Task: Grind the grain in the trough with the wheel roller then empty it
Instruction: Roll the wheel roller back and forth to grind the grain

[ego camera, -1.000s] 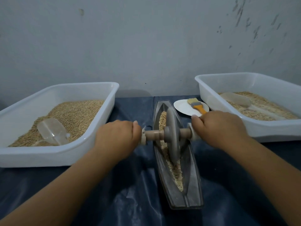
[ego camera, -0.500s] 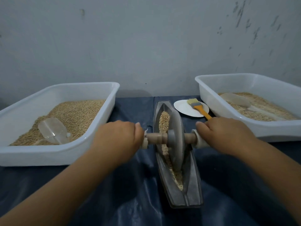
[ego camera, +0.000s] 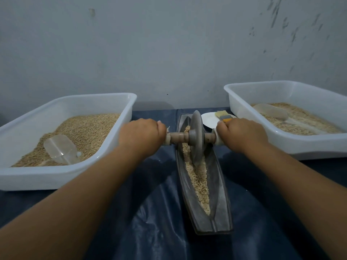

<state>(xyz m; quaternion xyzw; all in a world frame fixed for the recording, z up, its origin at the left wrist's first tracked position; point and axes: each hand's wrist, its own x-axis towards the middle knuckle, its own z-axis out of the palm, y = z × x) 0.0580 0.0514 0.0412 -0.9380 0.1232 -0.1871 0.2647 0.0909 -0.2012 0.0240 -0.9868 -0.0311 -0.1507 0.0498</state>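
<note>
Both hands on the roller, wheel at far end of trough

Head view: my left hand (ego camera: 140,136) and right hand (ego camera: 242,135) each curl tight round an end of the wheel roller (ego camera: 196,136) axle. Wheel stands upright in the far half of the trough (ego camera: 218,186), which lies lengthwise on the dark blue sheet (ego camera: 159,222). Grain (ego camera: 199,181) lines the groove nearer me. Left tub (ego camera: 56,177) holds grain and a clear scoop (ego camera: 60,149). Right tub (ego camera: 309,149) likewise. Brush (ego camera: 223,116) rests on a white plate (ego camera: 209,120) behind my right hand.
</note>
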